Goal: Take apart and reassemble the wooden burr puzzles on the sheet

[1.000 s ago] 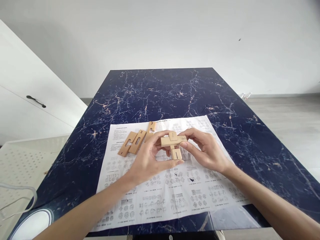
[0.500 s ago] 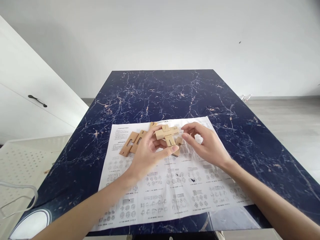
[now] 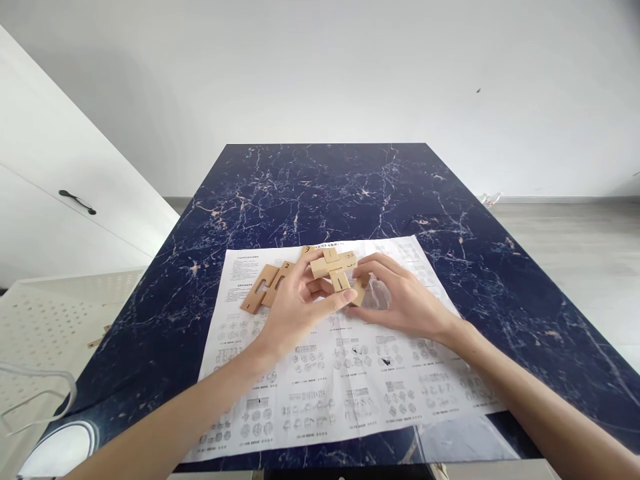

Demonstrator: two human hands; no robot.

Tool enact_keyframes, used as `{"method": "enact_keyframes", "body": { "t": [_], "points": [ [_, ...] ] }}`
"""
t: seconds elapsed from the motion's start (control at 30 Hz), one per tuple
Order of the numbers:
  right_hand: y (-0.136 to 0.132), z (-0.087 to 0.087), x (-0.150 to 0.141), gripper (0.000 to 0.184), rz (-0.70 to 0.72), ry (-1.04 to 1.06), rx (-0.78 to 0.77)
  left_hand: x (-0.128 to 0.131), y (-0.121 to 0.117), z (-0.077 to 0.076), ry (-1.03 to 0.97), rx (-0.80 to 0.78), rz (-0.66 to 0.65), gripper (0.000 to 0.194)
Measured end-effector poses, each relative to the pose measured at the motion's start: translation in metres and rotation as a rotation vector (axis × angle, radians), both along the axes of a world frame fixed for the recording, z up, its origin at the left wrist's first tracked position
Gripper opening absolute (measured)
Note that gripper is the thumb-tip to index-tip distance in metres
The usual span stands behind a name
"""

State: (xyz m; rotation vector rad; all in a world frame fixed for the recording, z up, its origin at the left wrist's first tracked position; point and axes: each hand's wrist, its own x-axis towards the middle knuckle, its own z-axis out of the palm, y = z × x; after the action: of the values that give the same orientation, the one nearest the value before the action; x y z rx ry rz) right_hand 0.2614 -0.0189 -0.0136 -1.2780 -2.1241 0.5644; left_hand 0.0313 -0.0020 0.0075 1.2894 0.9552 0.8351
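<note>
My left hand (image 3: 293, 308) is closed around an assembly of interlocked wooden puzzle pieces (image 3: 332, 265), pinched between thumb and fingers above the paper. Black marks show on its faces. Just to the right, my right hand (image 3: 410, 301) has its thumb and fingers around a loose wooden puzzle block (image 3: 361, 292), which sits low beside the left thumb tip. Part of this block is hidden by the fingers. Left of my left hand lie flat wooden pieces with slots, one marked 1 (image 3: 259, 291), another marked 2 (image 3: 278, 285). A piece marked 3 (image 3: 309, 251) is partly covered behind the fingers.
Beneath the hands spreads a printed instruction sheet (image 3: 310, 420) with rows of diagrams. It lies on a dark blue marbled table (image 3: 320, 193). A white perforated basket (image 3: 45, 320) stands at the left, near a white cabinet (image 3: 60, 153) with a black handle.
My right hand has moved left and down, from beside the assembly to the loose block, and its fingers have closed around it. My left hand holds the assembly almost unmoved.
</note>
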Motion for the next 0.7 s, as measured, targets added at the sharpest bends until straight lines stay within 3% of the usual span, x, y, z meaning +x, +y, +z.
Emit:
{"method": "enact_keyframes", "body": {
  "t": [0.13,0.23,0.47,0.7],
  "points": [
    [0.0,0.004,0.001,0.04,-0.089,0.122,-0.135,0.0,0.001,-0.001,-0.001,-0.004,0.003,0.07],
    [0.001,0.003,0.004,0.048,-0.114,0.34,-0.261,0.0,0.001,-0.002,-0.007,0.012,0.002,0.068],
    [0.007,0.001,0.013,0.038,0.051,0.909,-0.653,-0.002,0.0,-0.004,0.002,0.0,0.009,0.073],
    [0.008,0.003,0.007,0.041,0.086,1.105,-0.807,-0.002,0.0,-0.003,0.026,-0.004,0.0,0.072]
  ]
}}
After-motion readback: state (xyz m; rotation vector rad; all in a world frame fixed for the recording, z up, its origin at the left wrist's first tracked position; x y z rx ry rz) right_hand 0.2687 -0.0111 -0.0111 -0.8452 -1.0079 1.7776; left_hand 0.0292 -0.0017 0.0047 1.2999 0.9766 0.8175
